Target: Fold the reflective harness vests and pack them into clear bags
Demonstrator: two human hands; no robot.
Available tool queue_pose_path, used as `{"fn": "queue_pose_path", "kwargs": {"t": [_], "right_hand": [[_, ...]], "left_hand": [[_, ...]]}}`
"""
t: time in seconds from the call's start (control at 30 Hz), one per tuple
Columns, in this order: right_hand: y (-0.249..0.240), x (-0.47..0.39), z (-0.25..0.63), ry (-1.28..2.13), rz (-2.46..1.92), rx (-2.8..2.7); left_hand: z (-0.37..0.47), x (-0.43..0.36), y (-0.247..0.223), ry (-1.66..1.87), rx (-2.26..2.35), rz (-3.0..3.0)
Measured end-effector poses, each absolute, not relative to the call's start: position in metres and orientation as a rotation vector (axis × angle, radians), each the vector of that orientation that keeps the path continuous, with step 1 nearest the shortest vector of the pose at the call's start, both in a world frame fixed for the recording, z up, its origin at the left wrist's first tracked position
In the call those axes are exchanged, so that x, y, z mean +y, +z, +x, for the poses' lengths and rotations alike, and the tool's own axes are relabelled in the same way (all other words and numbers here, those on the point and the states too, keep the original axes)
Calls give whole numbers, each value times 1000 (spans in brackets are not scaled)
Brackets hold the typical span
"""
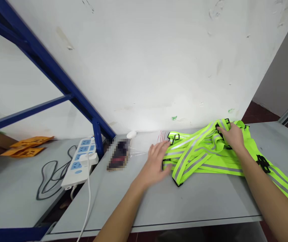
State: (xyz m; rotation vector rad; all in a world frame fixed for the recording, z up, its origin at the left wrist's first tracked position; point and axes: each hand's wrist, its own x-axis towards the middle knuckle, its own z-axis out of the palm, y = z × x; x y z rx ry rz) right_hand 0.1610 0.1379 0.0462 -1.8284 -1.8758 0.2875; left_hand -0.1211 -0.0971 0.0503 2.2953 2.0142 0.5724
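Observation:
A pile of neon yellow-green straps (pixel 209 164) with grey reflective stripes and black buckles lies on the grey table. At its left end, my left hand (pixel 156 163) rests beside the straps with fingers apart, touching their edge. My right hand (pixel 232 136) is at the upper right of the pile, fingers pinched on a strap near a black buckle (pixel 217 126). More straps run off toward the lower right, past a cluster of black clips (pixel 263 163).
On the grey table (pixel 174 208) a pixelated dark item (pixel 119 154) lies left of my hands. A white power strip (pixel 79 161) with cables, orange packets (pixel 28 147) and a blue metal frame (pixel 58 74) are further left. A white wall (pixel 154 67) stands behind.

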Motion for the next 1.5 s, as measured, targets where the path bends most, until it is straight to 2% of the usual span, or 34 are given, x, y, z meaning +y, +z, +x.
{"fn": "queue_pose_path", "kwargs": {"t": [0.13,0.23,0.43,0.7,0.97,1.13,1.23,1.33,1.5], "right_hand": [[33,153,167,386,-1852,-1901],[27,162,176,337,-1839,-1993],[19,174,190,278,-1876,-2050],[22,172,187,309,-1835,-2041],[42,157,187,276,-1776,-1994],[68,136,183,260,-1649,-1999],[79,125,183,367,-1509,-1964],[85,118,186,518,-1408,-1920],[92,120,198,818,-1265,-1824]], "left_hand": [[-79,-91,34,295,1944,2359],[-63,-87,25,100,1957,2322],[-97,-91,39,-77,1945,2238],[-119,-99,48,205,1955,2380],[-75,-86,53,227,1897,2446],[-17,-36,74,299,1885,2349],[14,6,73,328,1953,2266],[27,38,61,507,1961,2213],[15,51,40,732,1852,2072]]}}
